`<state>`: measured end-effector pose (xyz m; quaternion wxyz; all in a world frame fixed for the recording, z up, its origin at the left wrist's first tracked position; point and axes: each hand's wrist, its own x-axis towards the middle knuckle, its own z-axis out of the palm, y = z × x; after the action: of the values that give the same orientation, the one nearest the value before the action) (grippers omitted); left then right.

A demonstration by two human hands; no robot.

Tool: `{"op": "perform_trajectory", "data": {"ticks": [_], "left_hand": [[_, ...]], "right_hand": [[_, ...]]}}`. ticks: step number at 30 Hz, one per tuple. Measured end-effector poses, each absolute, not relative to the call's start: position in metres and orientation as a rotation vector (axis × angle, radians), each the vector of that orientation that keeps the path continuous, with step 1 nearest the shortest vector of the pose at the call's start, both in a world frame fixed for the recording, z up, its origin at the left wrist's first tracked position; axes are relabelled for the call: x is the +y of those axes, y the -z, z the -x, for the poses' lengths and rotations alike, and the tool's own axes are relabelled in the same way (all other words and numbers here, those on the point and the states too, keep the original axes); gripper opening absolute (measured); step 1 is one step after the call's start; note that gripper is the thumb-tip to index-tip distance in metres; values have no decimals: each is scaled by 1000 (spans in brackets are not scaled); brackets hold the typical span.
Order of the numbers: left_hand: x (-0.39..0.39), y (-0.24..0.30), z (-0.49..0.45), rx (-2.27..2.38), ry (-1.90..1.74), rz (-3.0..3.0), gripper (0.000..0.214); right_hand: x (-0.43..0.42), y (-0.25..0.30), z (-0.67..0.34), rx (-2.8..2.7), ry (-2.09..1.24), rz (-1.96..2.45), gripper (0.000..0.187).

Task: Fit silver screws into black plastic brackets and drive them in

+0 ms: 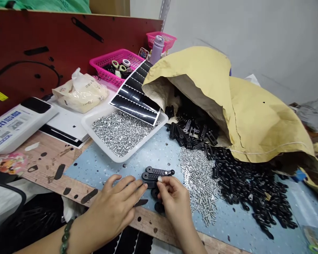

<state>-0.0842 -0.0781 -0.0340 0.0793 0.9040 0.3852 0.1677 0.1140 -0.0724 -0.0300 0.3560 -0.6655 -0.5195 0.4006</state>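
On the near side of the kraft paper sack (pixel 254 116), our left hand (pixel 113 208) lies with fingers together, tips against the end of a short stack of black plastic links (pixel 155 174); can't tell if it grips them. Our right hand (pixel 175 201) pinches a small bright piece (pixel 159 179) between thumb and forefinger, right at the links; too small to call nut or screw. Black rings (pixel 157 203) sit just below the links, between both hands. Closer to the sack, a heap of silver screws (pixel 198 183) lies just beside the right hand, and a spill of black parts (pixel 249 187) runs from the sack mouth across a blue mat (pixel 148 151). Left of the sack: a white tray (pixel 119 159) of silver nuts (pixel 122 134), a black strip sheet (pixel 135 95) leaning over its edge, and a pink basket (pixel 116 61) behind. A lilac bottle (pixel 156 49) stands just behind the sack.
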Motion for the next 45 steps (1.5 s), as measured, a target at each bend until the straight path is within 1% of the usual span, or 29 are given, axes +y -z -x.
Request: {"op": "perform_trajectory", "data": {"ticks": [5, 6, 9, 11, 15, 18, 20, 23, 27, 30, 34, 37, 39, 42, 45], "left_hand": [[-77, 28, 84, 1142, -480, -2603, 53], [-77, 25, 84, 1148, -491, -2552, 52], [-74, 15, 86, 1135, -551, -2376, 48], [-72, 10, 89, 1080, -588, -2279, 48], [-70, 10, 90, 1038, -637, -2159, 52], [-71, 11, 88, 1089, -695, -2123, 54], [-72, 10, 86, 1101, -725, -2121, 54], [-71, 7, 85, 1085, -736, -2153, 56], [-70, 2, 86, 1071, -709, -2162, 60], [-70, 2, 84, 1084, -624, -2179, 60], [-72, 4, 81, 1118, -540, -2291, 57], [-74, 7, 79, 1139, -532, -2293, 57], [-76, 8, 79, 1153, -544, -2170, 54], [-78, 11, 79, 1126, -569, -1747, 48], [-79, 15, 78, 1030, -613, -1280, 46]], "right_hand": [[-66, 29, -119, -1696, -802, 1842, 4], [-66, 28, -120, -1739, -749, 1856, 4], [-67, 21, -123, -1826, -529, 1816, 16], [-71, 13, -121, -1859, -479, 1677, 18], [-77, -3, -106, -1918, -650, 1369, 22], [-79, -7, -96, -2008, -596, 1270, 20], [-79, -6, -95, -2037, -558, 1244, 23], [-79, -5, -98, -2049, -618, 1250, 32], [-80, -6, -101, -2017, -666, 1237, 32], [-80, -7, -97, -1796, -736, 1335, 33], [-80, -9, -91, -1561, -951, 1402, 22], [-81, -7, -88, -1498, -974, 1396, 18], [-85, -5, -87, -1508, -874, 1395, 17], [-91, 0, -83, -1648, -585, 1334, 16], [-97, 3, -80, -1814, -413, 1164, 29]]}}
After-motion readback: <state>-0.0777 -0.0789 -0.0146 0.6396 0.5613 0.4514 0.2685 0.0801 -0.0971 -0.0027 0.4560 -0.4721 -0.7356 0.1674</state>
